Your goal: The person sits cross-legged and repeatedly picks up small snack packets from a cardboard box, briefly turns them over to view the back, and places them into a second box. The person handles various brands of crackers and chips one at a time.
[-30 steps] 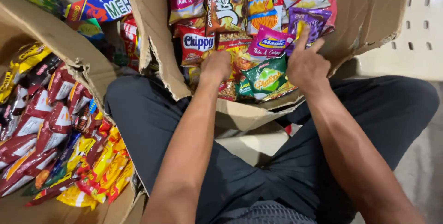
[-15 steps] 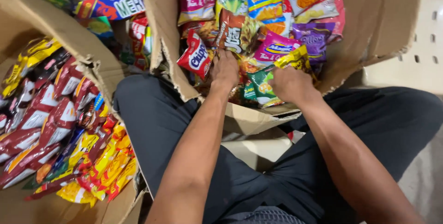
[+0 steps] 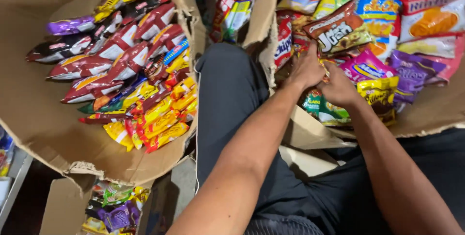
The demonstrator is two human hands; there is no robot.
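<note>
Head view: left hand [image 3: 306,69] pinches the brown snack bag [image 3: 339,30] in the right cardboard box [image 3: 431,111]; right hand [image 3: 339,89], just beside it, grasps a green packet [image 3: 323,111] at the near edge.

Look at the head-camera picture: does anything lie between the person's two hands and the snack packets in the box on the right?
Nothing visible does. The left hand touches the brown packet, and the right hand rests on packets beside the yellow packet. Both sets of fingers are buried among the packets.

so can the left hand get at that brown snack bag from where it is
Probably yes: the left hand is already in the right-hand box, just below the brown snack bag, which lies on top with nothing covering it.
</note>
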